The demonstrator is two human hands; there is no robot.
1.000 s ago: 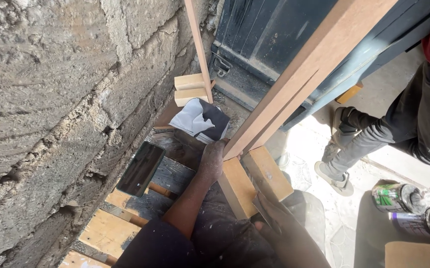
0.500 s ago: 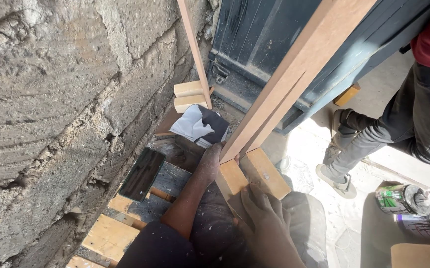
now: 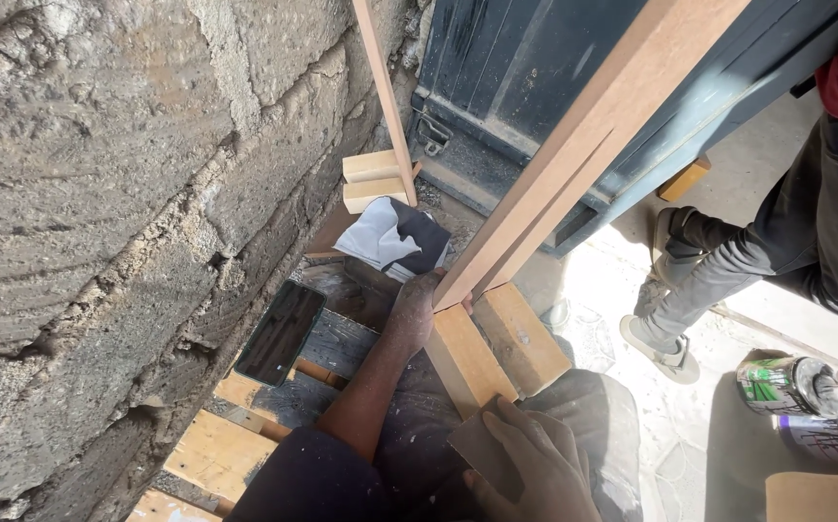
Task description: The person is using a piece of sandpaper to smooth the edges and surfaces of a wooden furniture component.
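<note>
Long wooden plank [image 3: 574,155] leaning steeply, lower end down on a pale wooden block [image 3: 467,358], upper end running out of view at the top right. Left hand [image 3: 412,307] pressed against the plank's foot, fingers curled round its lower end (full closure hidden behind the wood, so cannot tell). Right hand [image 3: 535,464] below the block, near the bottom edge, fingers pressed together on a flat piece of brown sandpaper [image 3: 487,454] held against the block's near end. Second pale block [image 3: 520,338] lying just right of the first, touching it. Left of the plank's foot: a black-and-white cloth [image 3: 395,242], then a dark phone [image 3: 281,332] flat on wooden slats [image 3: 216,445], close to a rough stone wall [image 3: 100,193]. Behind the plank, a dark metal door [image 3: 535,58]. Right of the plank, well apart: another person's leg [image 3: 757,261] in dark trousers, and two paint tins [image 3: 796,387] lying on the ground.
</note>
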